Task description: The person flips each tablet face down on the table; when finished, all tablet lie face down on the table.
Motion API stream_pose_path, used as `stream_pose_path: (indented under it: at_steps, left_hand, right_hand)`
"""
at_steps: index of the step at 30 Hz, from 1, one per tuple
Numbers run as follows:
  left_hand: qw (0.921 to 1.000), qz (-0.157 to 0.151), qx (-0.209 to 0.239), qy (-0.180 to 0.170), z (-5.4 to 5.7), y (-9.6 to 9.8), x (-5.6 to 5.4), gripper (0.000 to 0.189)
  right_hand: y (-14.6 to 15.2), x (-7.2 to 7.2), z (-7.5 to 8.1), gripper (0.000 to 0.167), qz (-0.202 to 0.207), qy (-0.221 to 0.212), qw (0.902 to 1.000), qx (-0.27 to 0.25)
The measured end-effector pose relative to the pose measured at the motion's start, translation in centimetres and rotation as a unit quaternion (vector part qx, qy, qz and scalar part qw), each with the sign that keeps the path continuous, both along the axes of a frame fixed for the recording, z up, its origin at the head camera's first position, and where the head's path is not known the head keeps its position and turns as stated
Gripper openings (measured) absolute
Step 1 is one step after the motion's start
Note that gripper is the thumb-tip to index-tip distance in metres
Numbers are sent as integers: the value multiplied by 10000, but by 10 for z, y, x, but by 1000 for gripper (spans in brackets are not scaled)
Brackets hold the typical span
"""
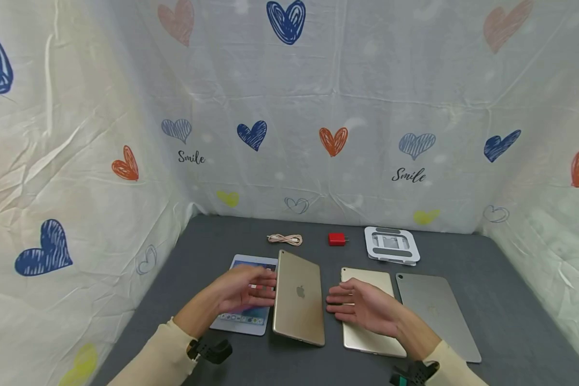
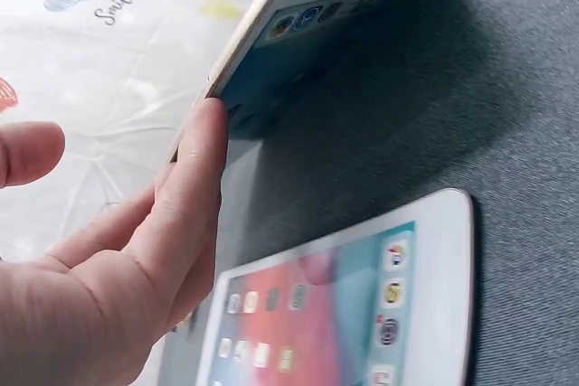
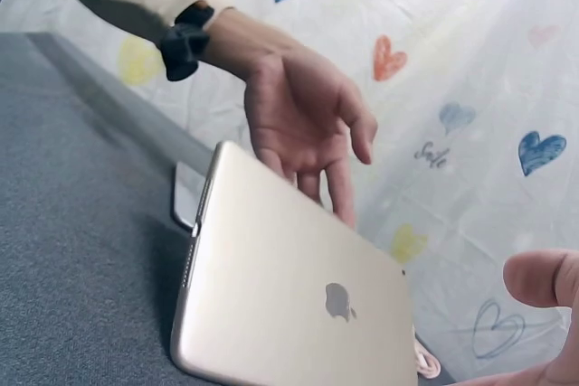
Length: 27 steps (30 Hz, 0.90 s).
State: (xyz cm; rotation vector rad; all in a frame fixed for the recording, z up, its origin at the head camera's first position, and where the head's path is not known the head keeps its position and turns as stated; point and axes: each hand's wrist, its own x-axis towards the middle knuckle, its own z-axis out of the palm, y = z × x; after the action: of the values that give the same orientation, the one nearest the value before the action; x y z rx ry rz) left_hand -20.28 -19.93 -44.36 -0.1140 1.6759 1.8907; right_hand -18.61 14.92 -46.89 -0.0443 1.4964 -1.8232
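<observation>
A gold tablet [image 1: 299,313] with an apple logo on its back is tilted up near the middle of the table, its lit screen facing left and down. My left hand [image 1: 245,289] has its fingers extended, the fingertips at the tablet's raised left edge. Under that hand lies a white-framed tablet [image 1: 241,325], screen up and lit, with app icons along it. To the right of the tilted tablet, my right hand [image 1: 366,306] is held palm inward with fingers extended and nothing in them. It hovers over a second gold tablet [image 1: 373,343] lying back up.
A grey tablet [image 1: 439,316] lies back up at the right. Along the back are a coiled pale cable [image 1: 284,239], a red charger plug [image 1: 337,239] and a white folded stand [image 1: 392,245]. A white cloth [image 1: 289,107] with printed hearts encloses the grey table [image 1: 222,236].
</observation>
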Motion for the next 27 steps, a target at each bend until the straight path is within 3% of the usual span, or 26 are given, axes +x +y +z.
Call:
stream_pose_path:
  at_steps: [15,27]
  left_hand:
    - [9992,-41,-375,130,-24,17,-3,40]
    - [9972,36,-729,134,-25,31,0,42]
  right_hand:
    - [8,12,2,74,-199,120,9994,243]
    - [13,16,2,72,-279,89,9994,174]
